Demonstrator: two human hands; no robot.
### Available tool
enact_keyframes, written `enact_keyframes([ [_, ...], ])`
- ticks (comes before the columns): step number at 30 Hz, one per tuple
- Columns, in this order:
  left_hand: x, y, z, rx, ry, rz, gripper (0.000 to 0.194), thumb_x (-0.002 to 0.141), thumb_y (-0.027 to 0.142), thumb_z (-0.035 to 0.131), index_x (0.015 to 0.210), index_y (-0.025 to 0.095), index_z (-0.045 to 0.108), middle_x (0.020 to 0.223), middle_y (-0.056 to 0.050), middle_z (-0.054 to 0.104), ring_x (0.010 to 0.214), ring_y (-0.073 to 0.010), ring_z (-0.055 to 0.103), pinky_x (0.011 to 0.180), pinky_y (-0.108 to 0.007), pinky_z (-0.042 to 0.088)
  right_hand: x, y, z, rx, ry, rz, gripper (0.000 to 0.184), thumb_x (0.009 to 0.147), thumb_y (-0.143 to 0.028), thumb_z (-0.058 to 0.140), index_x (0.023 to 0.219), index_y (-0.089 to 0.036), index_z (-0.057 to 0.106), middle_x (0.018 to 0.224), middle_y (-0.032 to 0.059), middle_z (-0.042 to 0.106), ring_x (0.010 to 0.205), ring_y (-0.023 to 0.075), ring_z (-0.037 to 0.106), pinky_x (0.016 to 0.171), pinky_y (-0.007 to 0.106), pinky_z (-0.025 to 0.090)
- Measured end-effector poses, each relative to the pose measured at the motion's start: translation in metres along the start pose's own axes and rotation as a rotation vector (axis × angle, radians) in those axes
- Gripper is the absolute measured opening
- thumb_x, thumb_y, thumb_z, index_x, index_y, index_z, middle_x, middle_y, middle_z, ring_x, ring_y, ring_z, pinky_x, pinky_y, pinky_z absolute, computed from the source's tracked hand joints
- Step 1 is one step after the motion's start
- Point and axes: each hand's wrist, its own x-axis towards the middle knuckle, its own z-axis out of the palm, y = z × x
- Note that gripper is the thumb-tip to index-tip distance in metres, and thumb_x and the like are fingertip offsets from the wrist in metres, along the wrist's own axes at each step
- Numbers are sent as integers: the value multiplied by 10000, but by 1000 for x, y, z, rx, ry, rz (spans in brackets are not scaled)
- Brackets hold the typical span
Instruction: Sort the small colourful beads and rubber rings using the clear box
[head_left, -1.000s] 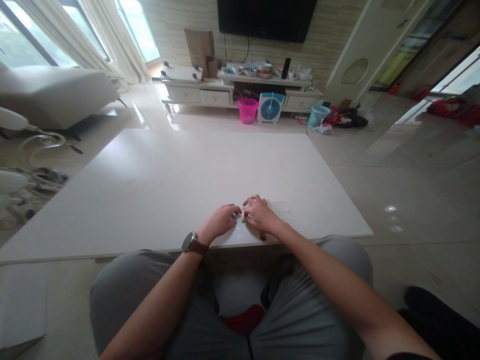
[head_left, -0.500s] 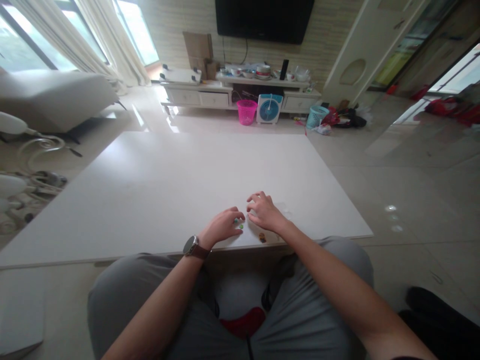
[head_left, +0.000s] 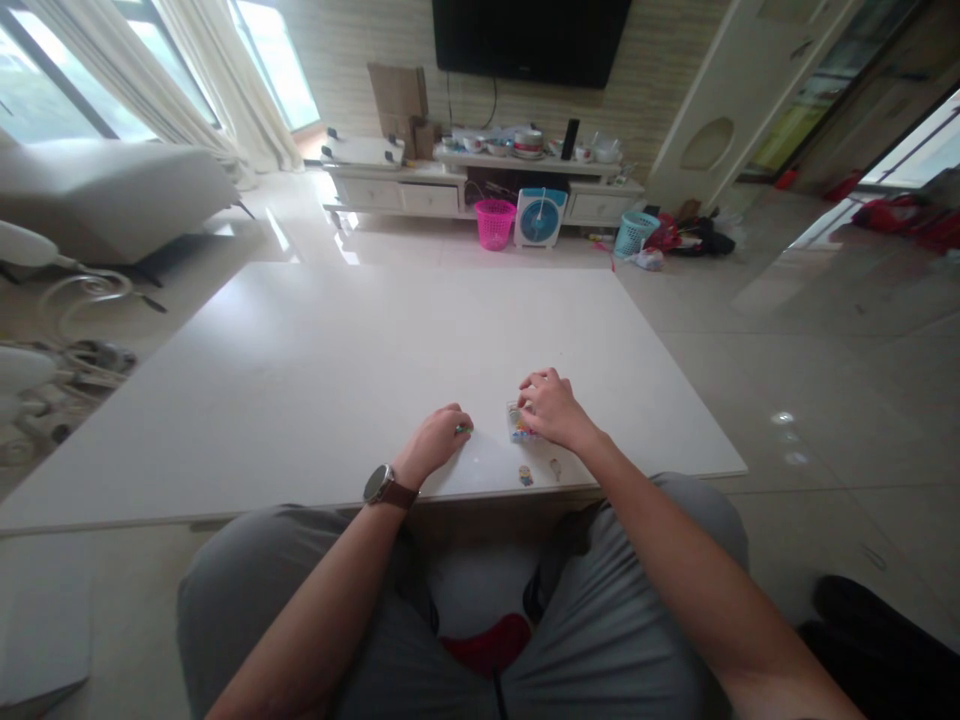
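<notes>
My left hand (head_left: pixel 436 443) rests near the table's front edge, its fingers closed on a small green bead-like piece (head_left: pixel 461 429). To the right, my right hand (head_left: pixel 553 408) reaches over a small clear box (head_left: pixel 513 432) with tiny colourful pieces in it. Its fingers are curled and bent down into the box; what they pinch, if anything, is too small to make out. Nearer the front edge lie a small yellow-and-brown cartoon figure (head_left: pixel 525 475) and, right of it, a small pale loop-shaped piece (head_left: pixel 555 468).
The white table (head_left: pixel 360 340) stretches out ahead of my knees. Beyond it stand a pink basket (head_left: pixel 495 226), a blue-and-white fan (head_left: pixel 539 218), a light blue basket (head_left: pixel 634 234) and a low white cabinet (head_left: pixel 431 198). A grey sofa (head_left: pixel 112 190) is at the left.
My left hand has moved slightly left and closed on the green piece. My right hand has shifted right, over the clear box, and the pale piece by the figure now shows.
</notes>
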Motion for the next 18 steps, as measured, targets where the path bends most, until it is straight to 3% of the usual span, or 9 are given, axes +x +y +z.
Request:
enact_keyframes([
  [6, 0, -11, -8, 53, 96, -135, 227, 853, 157, 538, 945, 165, 745, 982, -85, 680, 897, -208, 645, 892, -333, 504, -2, 1, 1, 16, -111, 22, 114, 845, -207, 687, 764, -209, 767, 1063, 75, 694, 1136, 268, 463, 889, 399, 347],
  [18, -3, -20, -13, 9, 98, -174, 316, 818, 87, 529, 1064, 167, 712, 998, -75, 663, 838, -172, 636, 895, -328, 520, 0, -12, 12, -120, -132, 25, 185, 899, -199, 608, 790, -190, 757, 1033, 126, 681, 1084, 294, 466, 857, 411, 350],
])
